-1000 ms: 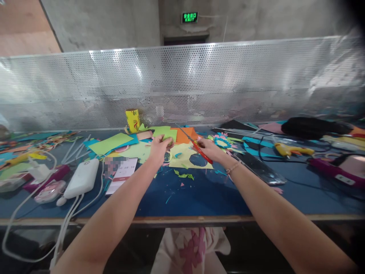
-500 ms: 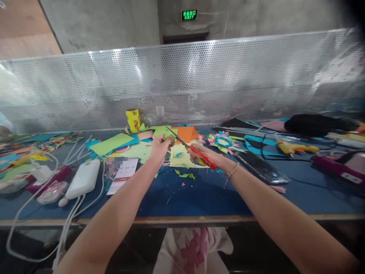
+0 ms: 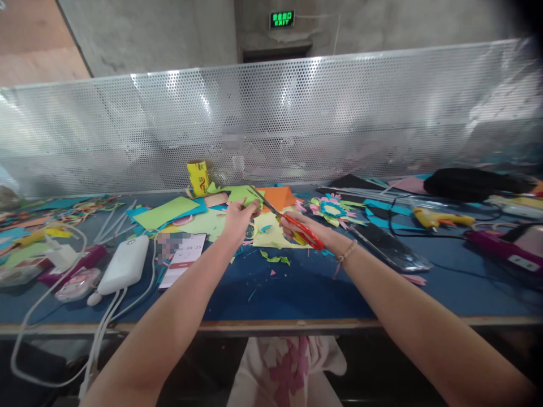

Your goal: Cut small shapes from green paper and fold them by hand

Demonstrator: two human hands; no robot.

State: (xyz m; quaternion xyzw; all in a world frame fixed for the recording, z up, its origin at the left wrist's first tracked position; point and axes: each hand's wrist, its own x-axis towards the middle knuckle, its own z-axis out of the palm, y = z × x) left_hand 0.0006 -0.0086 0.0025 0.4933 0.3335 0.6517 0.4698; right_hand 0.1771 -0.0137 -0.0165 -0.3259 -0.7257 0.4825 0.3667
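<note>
Bench [image 3: 288,299]: blue top, with a pale near edge [image 3: 297,324] and a perforated metal panel [image 3: 297,124] along the far edge.

Left hand [image 3: 242,215]: midway across the bench, toward the far edge; fingers pinched together on a small green paper piece [image 3: 255,207].

Right hand [image 3: 326,232]: just to the right; fingers clamped around the red handles of the scissors [image 3: 303,227], blades slanting toward the far edge, tips beside the left hand. Blade gap too small to tell.

Room: blue surface, dotted with scraps, ran from the pale yellow sheet [image 3: 263,240] to the near edge. A phone [image 3: 182,265] and a white power bank [image 3: 124,265] bounded it leftward; a dark flat device [image 3: 390,249] bounded it rightward. A paper flower [image 3: 331,209] lay just beyond the right wrist, near a yellow glue gun [image 3: 443,219] toward the right end.

Writing: wall sign [image 3: 282,19], green, "EXIT" beneath Chinese characters; phone screen, timer digits, partly legible, ending "08 35"; yellow packet [image 3: 198,178] by the far edge, red and dark print, unreadable.
</note>
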